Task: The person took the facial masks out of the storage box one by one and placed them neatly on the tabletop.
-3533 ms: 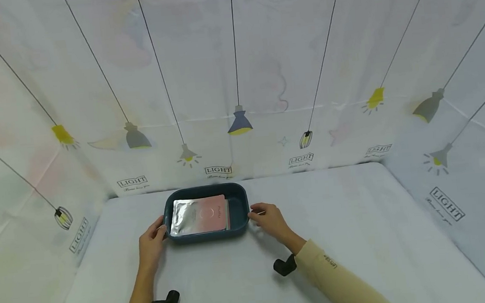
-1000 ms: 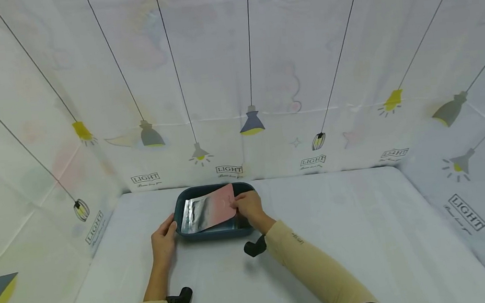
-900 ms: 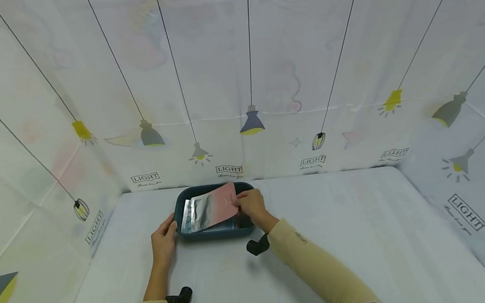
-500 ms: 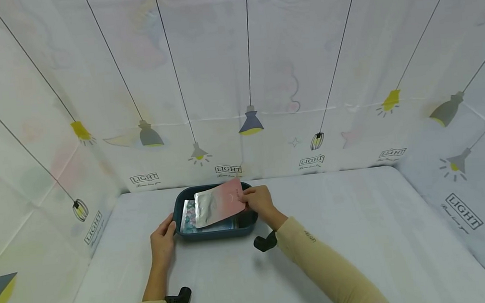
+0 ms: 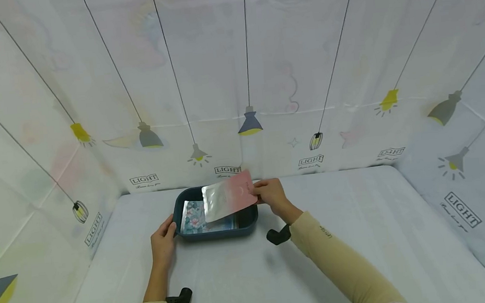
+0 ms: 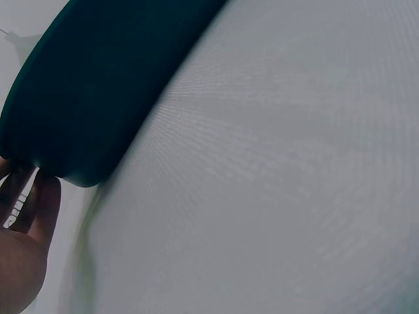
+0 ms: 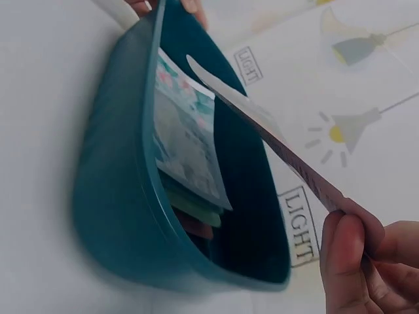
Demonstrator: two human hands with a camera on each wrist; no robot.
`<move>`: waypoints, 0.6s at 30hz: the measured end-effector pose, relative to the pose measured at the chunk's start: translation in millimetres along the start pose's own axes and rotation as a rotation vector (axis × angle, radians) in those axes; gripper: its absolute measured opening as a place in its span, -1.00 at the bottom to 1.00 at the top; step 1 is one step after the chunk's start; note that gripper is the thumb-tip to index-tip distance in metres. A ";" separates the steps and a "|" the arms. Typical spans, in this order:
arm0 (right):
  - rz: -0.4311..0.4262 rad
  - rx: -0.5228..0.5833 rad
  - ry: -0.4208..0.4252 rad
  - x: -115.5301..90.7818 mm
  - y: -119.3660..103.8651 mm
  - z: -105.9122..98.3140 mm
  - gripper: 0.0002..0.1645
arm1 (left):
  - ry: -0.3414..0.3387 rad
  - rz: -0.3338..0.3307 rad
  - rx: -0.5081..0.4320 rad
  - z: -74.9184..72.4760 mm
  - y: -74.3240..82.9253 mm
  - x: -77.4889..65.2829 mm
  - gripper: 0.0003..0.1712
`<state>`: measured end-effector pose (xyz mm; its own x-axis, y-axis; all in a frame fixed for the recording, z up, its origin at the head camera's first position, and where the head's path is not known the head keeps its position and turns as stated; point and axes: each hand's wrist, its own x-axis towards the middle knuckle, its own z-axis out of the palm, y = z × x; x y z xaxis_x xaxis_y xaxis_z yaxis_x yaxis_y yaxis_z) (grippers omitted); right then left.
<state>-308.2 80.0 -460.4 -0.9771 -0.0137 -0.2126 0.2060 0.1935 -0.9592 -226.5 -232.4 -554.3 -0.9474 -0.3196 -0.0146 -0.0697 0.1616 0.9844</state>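
Observation:
A dark teal tray (image 5: 218,234) with high walls stands near the table's back edge. My left hand (image 5: 163,242) holds its left end, thumb and fingers at the wall; in the left wrist view those fingers (image 6: 46,203) meet the tray's end. My right hand (image 5: 272,197) pinches the right edge of a flat pink and silver foil packet (image 5: 229,196), tilted above the tray. Edge-on in the right wrist view, the packet (image 7: 275,147) slopes up from over the tray to my thumb and fingers. A flowered packet (image 5: 194,218) lies inside the tray.
Beneath the flowered packet, the right wrist view shows the edges of a green packet (image 7: 196,208) and a reddish one. A white cloth covers the table (image 5: 245,276). Behind it hangs a white curtain (image 5: 280,134) printed with lamps.
My right hand has picked the pink and silver packet off the stack and moved it up and right, uncovering the flowered packet. My left hand has stayed at the tray's left end.

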 end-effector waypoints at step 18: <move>-0.034 -0.022 -0.007 2.0 0.3 -74.3 -0.61 | -0.010 0.010 -0.015 -0.8 -1.7 0.1 -0.52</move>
<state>-314.1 152.9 -447.3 -0.9830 -0.0276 -0.1816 0.1717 0.2144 -0.9615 -226.3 -233.4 -555.9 -0.9510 -0.3091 -0.0062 -0.0554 0.1508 0.9870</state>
